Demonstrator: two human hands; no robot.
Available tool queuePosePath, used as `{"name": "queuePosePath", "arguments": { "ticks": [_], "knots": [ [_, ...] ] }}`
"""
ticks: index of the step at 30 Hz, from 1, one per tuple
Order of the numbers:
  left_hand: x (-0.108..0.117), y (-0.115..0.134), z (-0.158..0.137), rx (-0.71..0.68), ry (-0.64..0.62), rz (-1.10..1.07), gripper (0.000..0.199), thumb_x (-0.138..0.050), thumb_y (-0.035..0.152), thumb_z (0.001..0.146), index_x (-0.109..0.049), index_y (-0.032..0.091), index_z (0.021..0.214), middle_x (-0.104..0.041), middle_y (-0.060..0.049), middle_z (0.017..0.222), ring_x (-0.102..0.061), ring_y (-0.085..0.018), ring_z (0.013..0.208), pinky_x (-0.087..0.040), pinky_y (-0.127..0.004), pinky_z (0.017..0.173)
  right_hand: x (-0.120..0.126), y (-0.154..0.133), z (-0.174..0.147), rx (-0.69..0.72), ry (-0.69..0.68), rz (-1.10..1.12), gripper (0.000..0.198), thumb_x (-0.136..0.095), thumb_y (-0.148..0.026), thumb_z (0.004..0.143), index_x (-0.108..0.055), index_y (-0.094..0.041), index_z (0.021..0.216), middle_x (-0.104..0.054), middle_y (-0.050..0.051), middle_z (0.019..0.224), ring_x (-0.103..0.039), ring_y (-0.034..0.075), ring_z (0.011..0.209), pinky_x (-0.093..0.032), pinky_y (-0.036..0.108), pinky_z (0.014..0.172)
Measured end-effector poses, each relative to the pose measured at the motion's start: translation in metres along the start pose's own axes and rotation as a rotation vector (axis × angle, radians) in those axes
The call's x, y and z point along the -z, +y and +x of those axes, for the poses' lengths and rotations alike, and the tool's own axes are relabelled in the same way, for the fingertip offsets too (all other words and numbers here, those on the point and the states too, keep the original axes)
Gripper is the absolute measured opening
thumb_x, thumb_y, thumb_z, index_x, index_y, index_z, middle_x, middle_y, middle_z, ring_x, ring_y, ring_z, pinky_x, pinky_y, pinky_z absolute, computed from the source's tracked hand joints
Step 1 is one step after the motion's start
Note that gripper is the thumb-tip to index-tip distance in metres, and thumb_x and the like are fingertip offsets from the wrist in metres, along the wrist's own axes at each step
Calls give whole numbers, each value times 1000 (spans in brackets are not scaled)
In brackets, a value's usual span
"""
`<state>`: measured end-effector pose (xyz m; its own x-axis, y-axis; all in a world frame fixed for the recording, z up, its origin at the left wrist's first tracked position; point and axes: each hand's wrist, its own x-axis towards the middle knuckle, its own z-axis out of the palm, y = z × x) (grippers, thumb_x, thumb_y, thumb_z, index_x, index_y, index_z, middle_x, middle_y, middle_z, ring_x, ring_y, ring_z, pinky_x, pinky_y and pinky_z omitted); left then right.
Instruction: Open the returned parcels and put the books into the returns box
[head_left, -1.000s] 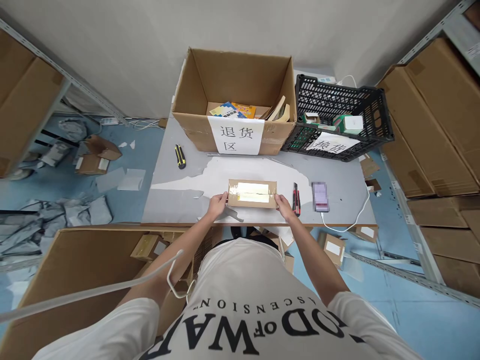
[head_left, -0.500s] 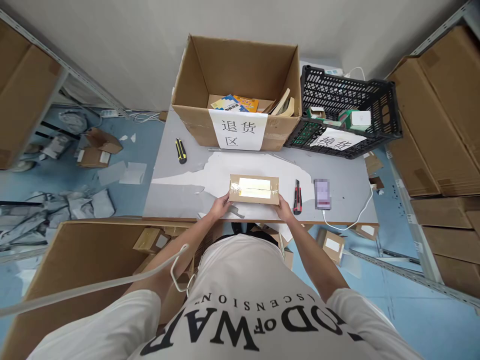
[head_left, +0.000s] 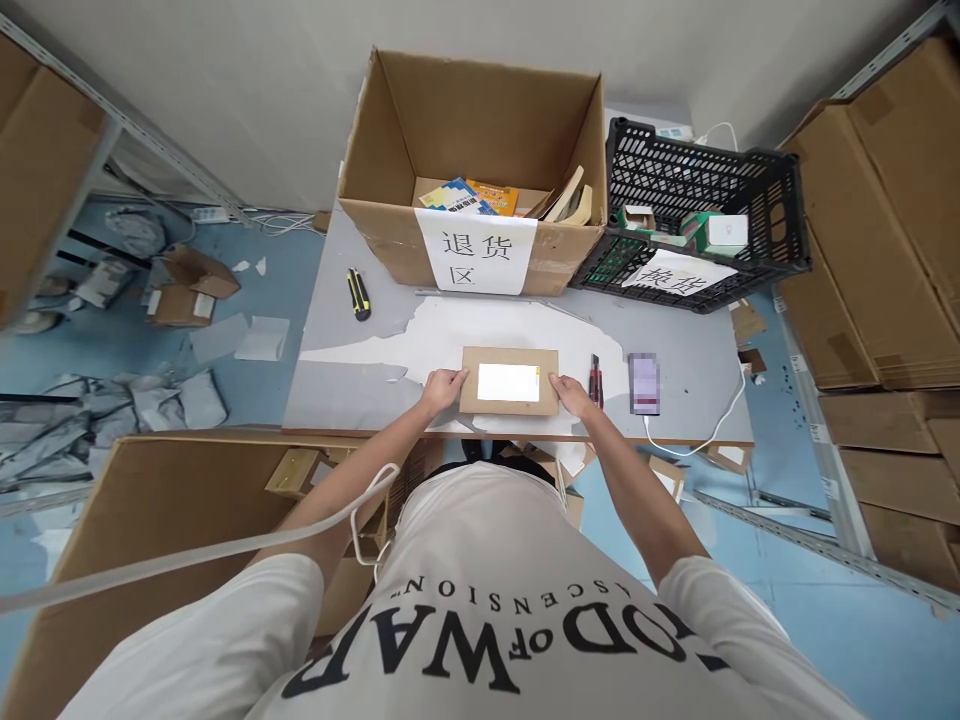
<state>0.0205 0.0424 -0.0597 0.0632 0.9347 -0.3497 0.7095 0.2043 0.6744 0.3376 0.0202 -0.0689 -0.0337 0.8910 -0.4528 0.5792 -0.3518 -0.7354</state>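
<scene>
A small brown cardboard box [head_left: 471, 398] with a white label faces up between my hands, at the near side of the table [head_left: 322, 395]. My left hand [head_left: 444, 387] grips its left end, thumb along the edge. At the right end my right hand [head_left: 571, 394] holds it the same way. Just right of that hand lies a red and black utility knife [head_left: 595, 382]. Farther right is a phone [head_left: 644, 384] with a white cable plugged in.
Behind stand a large open carton [head_left: 390, 240] holding books and a black plastic crate [head_left: 780, 240] with small boxes. A yellow and black utility knife [head_left: 358, 294] lies left on the table. A big open carton [head_left: 187, 500] is beside me at left; a white cable [head_left: 225, 550] crosses my left arm.
The small box has been turned in my hands: the taped side with its label gave way to a broader face with a plain white label. Both hands have moved slightly upward along its ends.
</scene>
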Motion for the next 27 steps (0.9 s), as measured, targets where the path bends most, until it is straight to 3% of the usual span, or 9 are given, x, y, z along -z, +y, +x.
{"name": "queuePosePath", "arguments": {
  "ticks": [5,10,13,16,18,21,23,27],
  "knots": [
    [-8,-4,2,41,34,-29,56,-43,57,84,-51,19,44,-43,0,44,-45,-15,55,-30,-27,55,-4,5,5,-64,-3,27,58,-38,-67,85,-67,-17,77,-71,13,93,-64,28,93,-46,36,86],
    [-14,-14,5,88,37,-154,51,-51,59,80,-64,16,55,-60,-3,54,-60,-20,70,-41,-28,64,-6,12,5,-87,-25,93,59,-40,-67,85,-71,-17,89,-71,12,99,-64,27,96,-49,37,87],
    [-23,-30,4,154,32,-411,50,-49,56,82,-73,12,85,-73,-10,82,-67,-25,87,-48,-33,80,-9,23,0,-114,-35,250,62,-36,-64,87,-69,-16,107,-71,12,101,-66,25,93,-52,38,84],
    [-30,-50,-6,165,-17,-605,60,-58,46,77,-62,7,122,-68,-18,116,-66,-26,105,-47,-38,96,-14,39,-12,-97,40,309,59,-37,-55,88,-59,-14,126,-66,14,115,-66,23,96,-51,41,90],
    [-31,-60,-17,109,-63,-577,72,-69,39,66,-57,8,130,-63,-18,126,-61,-28,116,-44,-40,103,-19,48,-22,-59,69,276,60,-53,-45,81,-51,-17,134,-58,14,128,-62,24,107,-47,43,97],
    [-31,-65,-32,26,-122,-473,77,-78,36,56,-60,15,128,-68,-9,121,-58,-32,119,-41,-43,106,-29,53,-35,60,22,207,74,-67,-30,68,-46,-24,139,-50,10,140,-53,26,123,-42,45,104],
    [-32,-62,-37,4,-140,-438,75,-79,39,56,-62,18,126,-72,-4,113,-59,-33,116,-43,-44,105,-37,51,-39,112,8,191,73,-68,-28,69,-45,-25,138,-52,9,138,-50,28,126,-40,46,106],
    [-37,-55,-38,-65,-156,-416,69,-74,46,63,-62,19,125,-70,-4,118,-60,-34,115,-41,-45,106,-48,44,-39,49,25,281,67,-64,-30,73,-42,-21,136,-60,11,128,-56,27,118,-43,45,104]
  ]
}}
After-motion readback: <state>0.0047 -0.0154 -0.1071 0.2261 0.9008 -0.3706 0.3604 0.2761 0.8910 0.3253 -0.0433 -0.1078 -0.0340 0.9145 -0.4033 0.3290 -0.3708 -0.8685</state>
